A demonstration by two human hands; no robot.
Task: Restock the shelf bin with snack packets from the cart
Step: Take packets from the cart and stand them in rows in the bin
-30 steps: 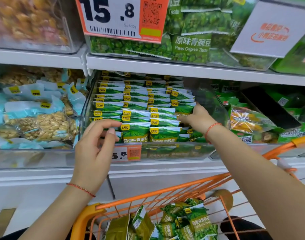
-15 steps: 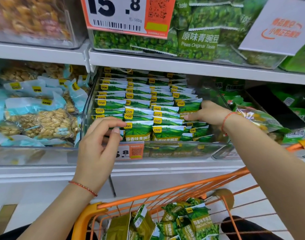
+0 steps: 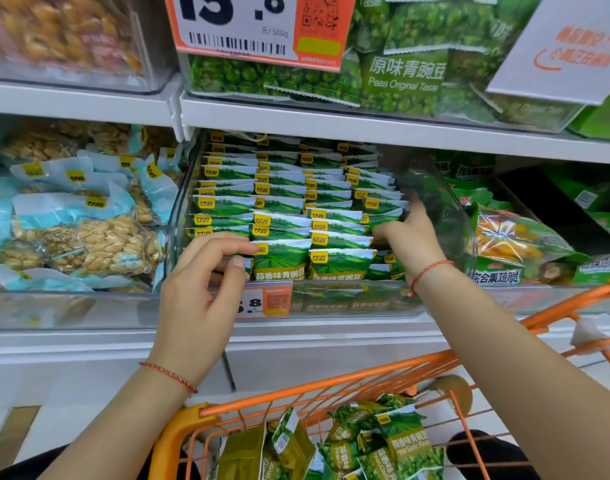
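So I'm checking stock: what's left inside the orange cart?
Loose green pea packets lie heaped in the orange cart. How many sit lower down is cut off by the frame.

Bright, even shop light falls from overhead, and shadows are soft: a dim band lies under the white metal shelf edge [image 3: 366, 128], above the fingertips. The clear plastic bin wall [image 3: 445, 216], just right of the right hand's fingers [image 3: 416, 206], carries milky glare and reflections. The big white-and-orange price card [image 3: 258, 26] far above the fingers looks smeared. Shelf lines bow towards the corners, and the edges go soft.
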